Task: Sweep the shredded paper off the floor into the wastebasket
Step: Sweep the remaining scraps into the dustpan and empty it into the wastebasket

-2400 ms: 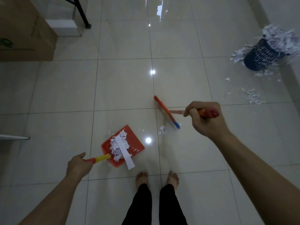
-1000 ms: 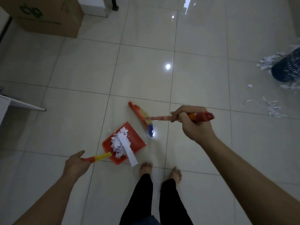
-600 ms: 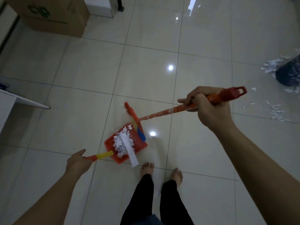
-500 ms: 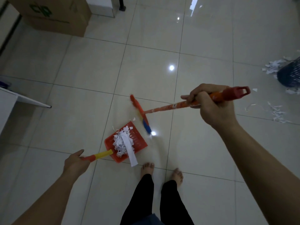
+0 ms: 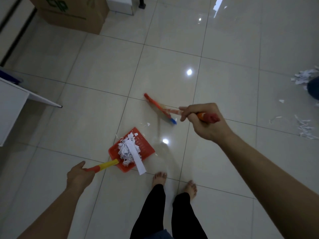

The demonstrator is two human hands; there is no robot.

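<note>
Closest to you, your left hand grips the yellow-and-red handle of the red slotted plastic dustpan, which sits flat on the glossy cream floor tiles just ahead of your bare feet. It holds a heap of white shredded paper with one long white strip hanging over its near edge. Up and to the right of that hand, your right hand is wrapped around the orange-red handle of the small broom. Half a second ago the broom head was close to the pan's lip; now it has drawn back and stands well apart from it, blurred with motion, so the last stroke looks finished. The pile seems no bigger than before, and a few white scraps lie on the tiles just beyond the pan, between it and the broom, so one more pass is probably needed here. Far to the right of your right hand, loose shreds are scattered on the floor, and the dark wastebasket shows only at the frame's edge with more paper beside it; that patch is yet to be swept. Farthest away, beyond your left hand, a brown cardboard box carries a green printed logo that I cannot read for sure, perhaps "cp".
</note>
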